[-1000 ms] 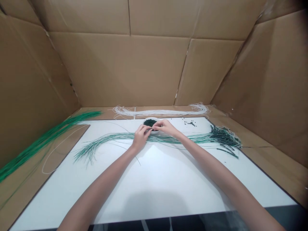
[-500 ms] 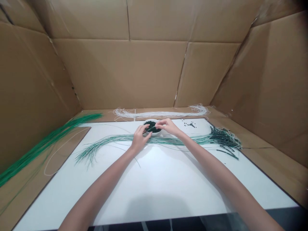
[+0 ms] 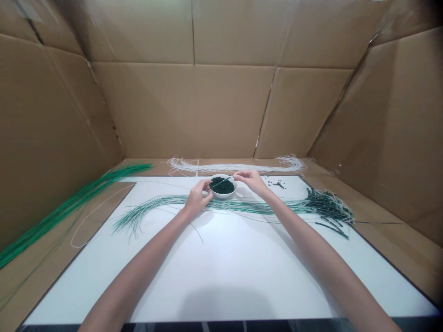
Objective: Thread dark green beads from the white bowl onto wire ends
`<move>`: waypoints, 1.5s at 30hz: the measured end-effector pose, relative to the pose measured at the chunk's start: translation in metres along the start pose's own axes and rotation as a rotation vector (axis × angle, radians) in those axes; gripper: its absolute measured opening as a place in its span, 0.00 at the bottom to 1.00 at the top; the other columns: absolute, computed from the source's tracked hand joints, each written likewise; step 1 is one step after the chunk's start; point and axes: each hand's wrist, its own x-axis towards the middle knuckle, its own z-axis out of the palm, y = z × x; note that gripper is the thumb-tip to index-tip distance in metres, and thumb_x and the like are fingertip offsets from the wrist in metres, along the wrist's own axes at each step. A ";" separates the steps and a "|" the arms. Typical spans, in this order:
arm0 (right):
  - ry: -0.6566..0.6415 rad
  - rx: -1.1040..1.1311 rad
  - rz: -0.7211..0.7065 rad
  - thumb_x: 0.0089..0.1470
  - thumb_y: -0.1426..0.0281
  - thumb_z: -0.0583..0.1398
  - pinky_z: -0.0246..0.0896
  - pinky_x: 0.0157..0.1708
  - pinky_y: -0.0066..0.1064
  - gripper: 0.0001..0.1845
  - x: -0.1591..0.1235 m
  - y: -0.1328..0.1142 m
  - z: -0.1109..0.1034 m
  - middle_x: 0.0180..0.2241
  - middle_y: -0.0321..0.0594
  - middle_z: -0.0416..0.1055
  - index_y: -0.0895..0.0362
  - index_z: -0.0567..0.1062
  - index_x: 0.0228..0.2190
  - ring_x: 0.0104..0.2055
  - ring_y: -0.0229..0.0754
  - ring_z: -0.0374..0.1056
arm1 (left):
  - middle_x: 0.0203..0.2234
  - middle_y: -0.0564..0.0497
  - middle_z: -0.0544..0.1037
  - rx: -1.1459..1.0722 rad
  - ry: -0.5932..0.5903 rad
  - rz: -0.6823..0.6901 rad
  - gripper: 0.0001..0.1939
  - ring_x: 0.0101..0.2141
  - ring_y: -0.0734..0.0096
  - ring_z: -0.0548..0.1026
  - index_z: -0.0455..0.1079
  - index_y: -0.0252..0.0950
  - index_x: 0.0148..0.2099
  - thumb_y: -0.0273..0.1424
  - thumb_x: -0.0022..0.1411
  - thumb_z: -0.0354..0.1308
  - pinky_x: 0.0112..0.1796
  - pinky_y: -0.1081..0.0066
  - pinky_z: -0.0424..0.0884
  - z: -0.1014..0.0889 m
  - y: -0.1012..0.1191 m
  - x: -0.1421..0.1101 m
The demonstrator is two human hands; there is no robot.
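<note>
A small white bowl of dark green beads stands at the far middle of the white table. My left hand is pinched on one end of a thin wire strung with dark beads, just left of the bowl. My right hand pinches the other end, right of the bowl, so the wire spans above the beads. A long bundle of green-and-white wires lies across the table just in front of my hands.
White cords lie along the far edge. A bundle of bright green wires rests on the cardboard at left, with a loose white cord. Bead-strung wires pile at right; loose beads lie nearby. Cardboard walls enclose three sides.
My hands have drawn apart over the bowl, stretching the beaded wire between them; the right hand moved rightward. The view shifted slightly.
</note>
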 end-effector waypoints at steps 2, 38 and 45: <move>0.011 -0.021 0.011 0.42 0.65 0.58 0.58 0.33 0.29 0.11 0.000 0.001 -0.001 0.25 0.40 0.72 0.61 0.74 0.22 0.30 0.39 0.66 | 0.29 0.54 0.66 -0.011 -0.002 -0.010 0.13 0.26 0.79 0.65 0.61 0.36 0.43 0.26 0.54 0.51 0.31 0.77 0.63 -0.002 0.001 0.000; 0.004 -0.200 -0.038 0.44 0.65 0.58 0.59 0.33 0.30 0.10 -0.002 0.006 0.005 0.28 0.40 0.75 0.59 0.77 0.24 0.32 0.43 0.69 | 0.28 0.54 0.64 0.026 0.092 0.018 0.01 0.21 0.83 0.60 0.63 0.34 0.30 0.26 0.54 0.51 0.26 0.78 0.60 -0.004 0.006 -0.001; 0.003 -0.194 -0.044 0.44 0.65 0.58 0.59 0.34 0.31 0.10 -0.002 0.005 0.005 0.28 0.40 0.75 0.58 0.77 0.24 0.32 0.43 0.69 | 0.28 0.53 0.67 0.031 0.059 0.027 0.03 0.21 0.82 0.61 0.64 0.34 0.31 0.28 0.54 0.52 0.26 0.78 0.62 -0.005 0.006 -0.002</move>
